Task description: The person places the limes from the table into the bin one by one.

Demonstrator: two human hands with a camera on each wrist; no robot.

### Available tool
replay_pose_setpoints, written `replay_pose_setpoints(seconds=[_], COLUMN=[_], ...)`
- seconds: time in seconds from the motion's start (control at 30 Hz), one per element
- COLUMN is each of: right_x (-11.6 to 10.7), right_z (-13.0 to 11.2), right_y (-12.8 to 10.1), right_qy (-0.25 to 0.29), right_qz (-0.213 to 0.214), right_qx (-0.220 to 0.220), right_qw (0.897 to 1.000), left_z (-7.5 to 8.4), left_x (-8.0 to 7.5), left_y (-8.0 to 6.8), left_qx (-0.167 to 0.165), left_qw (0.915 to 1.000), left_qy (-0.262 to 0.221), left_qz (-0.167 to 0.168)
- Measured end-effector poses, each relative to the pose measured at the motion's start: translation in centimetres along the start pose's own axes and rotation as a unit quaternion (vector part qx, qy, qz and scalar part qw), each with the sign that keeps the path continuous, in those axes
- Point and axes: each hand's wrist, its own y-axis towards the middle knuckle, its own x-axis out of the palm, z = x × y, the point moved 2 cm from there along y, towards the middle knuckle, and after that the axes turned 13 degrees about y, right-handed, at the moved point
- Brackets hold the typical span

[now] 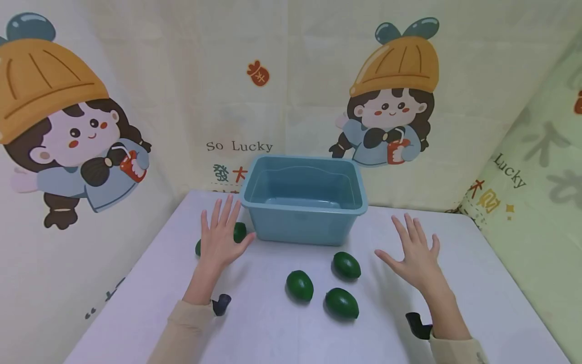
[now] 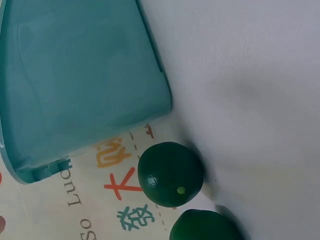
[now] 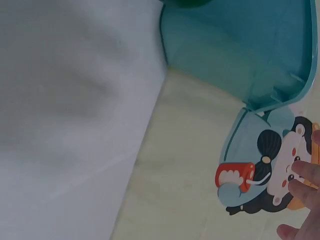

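Both hands hover flat with fingers spread: left hand (image 1: 221, 238) over two limes (image 2: 170, 173), right hand (image 1: 416, 255) beside three limes (image 1: 347, 265), blue bin (image 1: 303, 208) ahead, so curling around one fruit at a time seems wisest.

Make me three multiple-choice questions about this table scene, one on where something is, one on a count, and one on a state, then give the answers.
1. Where does the blue tub stand?
A. at the far middle of the table
B. at the near edge
C. on the floor

2. How many green fruits lie in the open between the two hands?
A. one
B. three
C. six

3. How is the right hand?
A. gripping a fruit
B. inside the tub
C. open, fingers spread, holding nothing

Answers: 1 A, it sits by the backdrop; 2 B, three fruits show in the head view; 3 C, its fingers are straight and nothing is in them.
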Motion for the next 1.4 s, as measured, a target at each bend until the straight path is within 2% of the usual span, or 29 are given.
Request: replay_pose_setpoints(seconds=[0.2, 0.33, 0.8, 0.97, 1.13, 1.4], right_x=[1.6, 2.8, 5.4, 5.9, 6.2, 6.9], right_z=[-0.9, -1.7, -3.0, -3.2, -3.4, -3.6], right_y=[-0.7, -1.2, -3.1, -3.7, -4.4, -5.9], right_qy=[-0.002, 0.002, 0.002, 0.014, 0.022, 0.051], right_qz=[0.038, 0.043, 0.027, 0.025, 0.004, -0.048], right_qx=[-0.05, -0.072, -0.09, -0.097, -0.089, -0.062], right_qw=[0.998, 0.996, 0.996, 0.995, 0.996, 0.996], left_z=[0.6, 1.1, 2.4, 2.6, 2.8, 3.0], left_x=[0.0, 0.2, 0.8, 0.9, 1.5, 2.4], left_y=[1.3, 1.9, 3.6, 4.1, 4.5, 4.8], left_qx=[0.023, 0.036, 0.093, 0.109, 0.125, 0.132], left_qw=[0.9995, 0.9989, 0.9914, 0.9887, 0.9841, 0.9846], left_qy=[0.0, 0.007, 0.039, 0.047, 0.053, 0.06], left_qz=[0.021, 0.03, 0.083, 0.092, 0.114, 0.098])
